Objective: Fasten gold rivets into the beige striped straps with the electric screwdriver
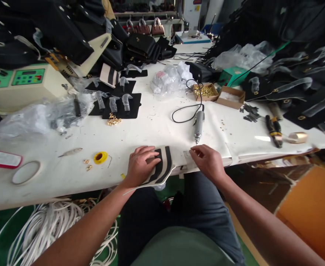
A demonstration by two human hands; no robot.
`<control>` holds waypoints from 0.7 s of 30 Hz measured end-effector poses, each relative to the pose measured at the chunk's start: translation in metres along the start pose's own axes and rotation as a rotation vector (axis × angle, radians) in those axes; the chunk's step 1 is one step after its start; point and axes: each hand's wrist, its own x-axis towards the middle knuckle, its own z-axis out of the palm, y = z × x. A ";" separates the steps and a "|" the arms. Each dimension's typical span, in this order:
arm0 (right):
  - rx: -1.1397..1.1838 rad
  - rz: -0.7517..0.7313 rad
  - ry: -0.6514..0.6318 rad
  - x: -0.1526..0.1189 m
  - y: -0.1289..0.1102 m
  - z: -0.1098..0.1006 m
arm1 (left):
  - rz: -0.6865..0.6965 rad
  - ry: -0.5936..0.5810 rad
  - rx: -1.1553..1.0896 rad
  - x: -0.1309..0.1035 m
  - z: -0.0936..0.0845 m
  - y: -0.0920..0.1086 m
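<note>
Striped panel (166,165), cream with dark bands, lies at the front edge of the bench (162,125), its near part projecting past the edge above the person's lap. It sits directly beneath the left grip (140,166) and extends out to the right of it. The left grip is laid over the panel, back of the hand up, fingers partly bent and slightly apart, fingertips on the upper face; whether the thumb closes on it from below cannot be told.

Right grip (209,162) stands apart from the panel, to its right, at the bench edge. Its fingers are curled inward with the tips near one another; whether they hold anything cannot be told. The electric screwdriver (198,125) lies just beyond, bit pointing toward these fingertips; contact cannot be confirmed.
</note>
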 end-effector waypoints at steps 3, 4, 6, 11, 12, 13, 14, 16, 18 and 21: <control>-0.075 0.093 0.030 0.003 0.026 -0.009 | 0.008 0.014 0.007 0.000 0.002 -0.002; -0.109 0.109 0.028 0.005 0.031 -0.009 | 0.010 0.016 0.008 0.001 0.003 -0.003; -0.185 0.124 0.026 0.012 0.034 -0.005 | 0.018 0.017 0.003 0.001 0.004 -0.003; -0.270 0.108 0.056 0.020 0.034 0.006 | 0.016 0.014 -0.006 0.001 0.008 -0.005; -0.263 0.099 0.056 0.020 0.035 0.005 | 0.013 0.011 -0.006 0.001 0.009 -0.005; -0.247 0.087 0.053 0.019 0.035 0.003 | 0.011 0.011 -0.007 0.001 0.010 -0.006; -0.219 0.074 0.049 0.016 0.035 0.000 | 0.012 0.012 -0.007 0.001 0.010 -0.006; -0.108 0.066 0.051 0.007 0.036 -0.009 | 0.012 0.010 -0.003 0.001 0.011 -0.007; 0.037 0.114 0.066 -0.012 0.041 -0.018 | 0.014 0.004 0.004 0.002 0.011 -0.008; 0.220 0.293 0.061 -0.058 0.064 -0.023 | 0.049 0.007 0.009 0.003 0.011 -0.009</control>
